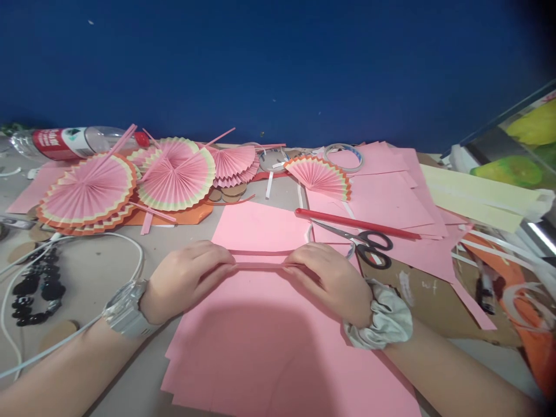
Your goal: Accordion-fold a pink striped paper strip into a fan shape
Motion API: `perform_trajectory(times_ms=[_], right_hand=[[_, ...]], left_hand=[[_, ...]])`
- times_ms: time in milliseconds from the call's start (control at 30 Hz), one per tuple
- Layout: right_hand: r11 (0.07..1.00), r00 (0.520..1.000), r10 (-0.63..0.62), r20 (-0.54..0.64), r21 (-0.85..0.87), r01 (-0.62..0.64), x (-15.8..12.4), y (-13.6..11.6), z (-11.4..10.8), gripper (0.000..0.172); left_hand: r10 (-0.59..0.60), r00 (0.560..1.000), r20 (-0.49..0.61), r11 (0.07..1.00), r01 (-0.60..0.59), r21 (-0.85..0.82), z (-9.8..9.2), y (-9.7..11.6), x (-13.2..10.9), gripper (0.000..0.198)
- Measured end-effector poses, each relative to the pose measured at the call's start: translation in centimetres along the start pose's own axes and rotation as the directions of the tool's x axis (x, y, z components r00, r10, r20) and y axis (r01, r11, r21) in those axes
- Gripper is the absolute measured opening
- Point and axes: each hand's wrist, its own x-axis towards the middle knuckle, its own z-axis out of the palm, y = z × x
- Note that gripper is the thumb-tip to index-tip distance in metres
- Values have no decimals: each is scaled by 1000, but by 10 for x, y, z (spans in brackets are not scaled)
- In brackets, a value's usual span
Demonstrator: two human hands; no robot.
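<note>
Pinching a narrow pink strip [259, 266] firmly, left hand [187, 278] and right hand [332, 278] closed on its ends, we hold it left of the scissors [372, 249]; pleated fans [176, 174] farther left look done, while pink sheets [234, 353] nearer us lie unpleated

Soft, fairly even light covers the table [104, 260], though a broad, blurry-edged shadow dulls the near part of the pink paper [273, 339]. The blue wall [260, 69] fades almost to black at the upper right. Toward the right edge, things stretch and smear (the orange paper [532, 350] especially).
</note>
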Motion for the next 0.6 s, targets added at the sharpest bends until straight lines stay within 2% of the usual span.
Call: perform_trajectory(times_ms=[67,133,200,300,367,433,500,600], right_hand=[[999,999,10,-50,33,-9,-1,-1,0,14],[982,993,109,-54,159,-100,-3,-3,-1,17],[903,967,252,50,347,-253,-3,-5,-3,20],[759,908,337,249,498,-419,-1,-7,-6,24],[745,886,365,287,481,-462,1,-7,-7,26],[782,879,399,261,404,-475,1,-8,-7,25],[848,896,393,208,295,-440,0,-10,-5,23],[925,935,326,141,159,-346,-2,-12,-1,22]], left_hand=[[-40,998,-50,999,39,-21,-2,3,-1,12],[-149,988,-34,979,142,-143,-5,7,-3,14],[-259,960,105,900,279,-334,-11,10,-4,22],[-283,889,360,766,435,-474,-20,10,-2,30],[-289,866,407,788,457,-412,-22,8,0,26],[-292,883,367,867,406,-289,-21,5,1,27],[-274,907,320,924,340,-175,-17,3,0,34],[-252,930,268,953,286,-98,-11,3,-2,35]])
